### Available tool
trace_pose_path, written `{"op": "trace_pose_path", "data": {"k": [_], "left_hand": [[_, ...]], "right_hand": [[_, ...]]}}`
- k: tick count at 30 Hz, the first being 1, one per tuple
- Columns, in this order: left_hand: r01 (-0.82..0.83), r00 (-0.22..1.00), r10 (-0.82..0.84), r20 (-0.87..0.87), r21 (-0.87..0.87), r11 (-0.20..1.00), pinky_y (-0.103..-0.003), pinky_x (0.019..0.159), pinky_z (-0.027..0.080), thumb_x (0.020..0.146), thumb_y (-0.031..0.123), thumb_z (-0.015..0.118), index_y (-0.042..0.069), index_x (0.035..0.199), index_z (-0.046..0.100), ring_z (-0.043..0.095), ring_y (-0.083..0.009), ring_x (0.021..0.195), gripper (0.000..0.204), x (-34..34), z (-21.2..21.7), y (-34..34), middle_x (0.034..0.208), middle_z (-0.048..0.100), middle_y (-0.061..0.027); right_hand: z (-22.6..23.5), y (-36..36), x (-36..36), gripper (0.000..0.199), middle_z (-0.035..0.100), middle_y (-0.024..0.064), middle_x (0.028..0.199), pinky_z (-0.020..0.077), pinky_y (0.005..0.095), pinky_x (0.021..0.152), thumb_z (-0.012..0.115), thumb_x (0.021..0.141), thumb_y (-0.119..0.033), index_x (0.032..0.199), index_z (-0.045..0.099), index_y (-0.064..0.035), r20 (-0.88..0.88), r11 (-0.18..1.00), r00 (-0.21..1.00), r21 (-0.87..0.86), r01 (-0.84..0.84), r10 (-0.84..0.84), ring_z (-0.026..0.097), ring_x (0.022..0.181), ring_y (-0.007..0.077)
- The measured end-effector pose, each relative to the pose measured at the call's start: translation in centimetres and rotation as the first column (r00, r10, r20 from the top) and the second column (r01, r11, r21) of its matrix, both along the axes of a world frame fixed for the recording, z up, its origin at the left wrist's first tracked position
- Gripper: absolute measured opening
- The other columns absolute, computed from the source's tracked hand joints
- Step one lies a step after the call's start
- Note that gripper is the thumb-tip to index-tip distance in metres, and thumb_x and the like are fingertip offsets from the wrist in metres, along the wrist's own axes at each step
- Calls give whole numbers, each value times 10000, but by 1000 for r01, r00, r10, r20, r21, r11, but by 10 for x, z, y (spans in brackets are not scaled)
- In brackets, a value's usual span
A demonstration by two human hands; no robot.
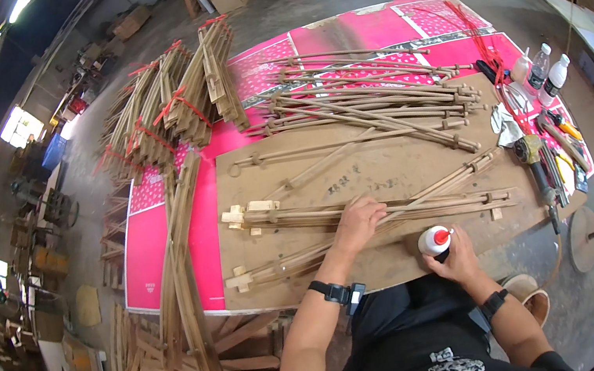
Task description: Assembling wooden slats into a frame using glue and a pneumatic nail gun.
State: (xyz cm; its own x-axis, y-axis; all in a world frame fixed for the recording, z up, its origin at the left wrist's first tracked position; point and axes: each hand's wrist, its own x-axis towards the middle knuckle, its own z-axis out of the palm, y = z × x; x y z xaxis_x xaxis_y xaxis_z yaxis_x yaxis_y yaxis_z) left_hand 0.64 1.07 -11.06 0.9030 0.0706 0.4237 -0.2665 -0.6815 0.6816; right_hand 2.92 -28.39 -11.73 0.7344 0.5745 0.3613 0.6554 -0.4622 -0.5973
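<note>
My right hand [457,259] is wrapped round a white squeeze bottle [430,244] with a red cap, held upright at the near edge of the cardboard sheet [359,174]. Up and to the left, my left hand [358,224] has its fingers closed on long thin wooden strips [295,220] that lie across the cardboard. Pale wood blocks [262,206] are at the left end of these strips. Nearer to me is another group of strips [287,263], with a pale block at its left end. A further strip [462,174] runs slantwise up to the right.
Loose wooden rods [378,103] are piled at the table's far side. Bundles with red ties [168,109] stand at the far left; more strips [187,260] overhang the left edge. A drill [535,163], hand tools and plastic bottles [538,67] lie on the right.
</note>
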Motion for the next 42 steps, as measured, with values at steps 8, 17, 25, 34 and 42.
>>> {"op": "trace_pose_path", "data": {"k": [8,17,25,34,42], "left_hand": [[8,1000,-7,-16,49,999,-418,888,535,867,127,781,31,1014,781,666,-327,1000,175,0,1,-1,966,723,-124],[2,999,4,-36,168,986,-434,840,526,846,62,748,70,1050,802,668,-341,917,211,-3,0,6,925,707,-146],[-9,998,18,-56,160,987,-426,839,514,837,54,766,74,1037,804,639,-329,917,205,0,5,8,926,695,-124],[-30,993,46,-112,144,989,-408,864,519,848,38,755,60,1067,800,647,-322,960,224,-3,4,8,981,700,-139],[-27,994,48,-101,199,980,-392,868,513,877,52,740,60,1068,801,649,-312,951,200,-2,4,9,968,697,-139]], "right_hand": [[-2,-4,4,653,645,204,1170,492,512,958,860,738,-290,1276,591,-36,-8,999,999,-15,-31,31,608,1085,438],[-11,-15,-4,656,652,203,1202,510,480,976,897,765,-310,1288,621,-27,-118,992,993,129,-11,26,616,1116,401],[36,-88,-43,679,632,191,1256,444,446,1076,866,801,-320,1343,613,1,-445,944,882,194,266,-157,585,1208,356],[67,-164,-49,664,657,115,1239,492,361,1017,826,844,-201,1409,549,11,-635,764,671,189,616,-383,621,1162,213],[86,-168,-36,651,623,118,1289,475,372,1033,811,844,-178,1400,517,-10,-507,717,699,206,666,-504,610,1152,227]]}}
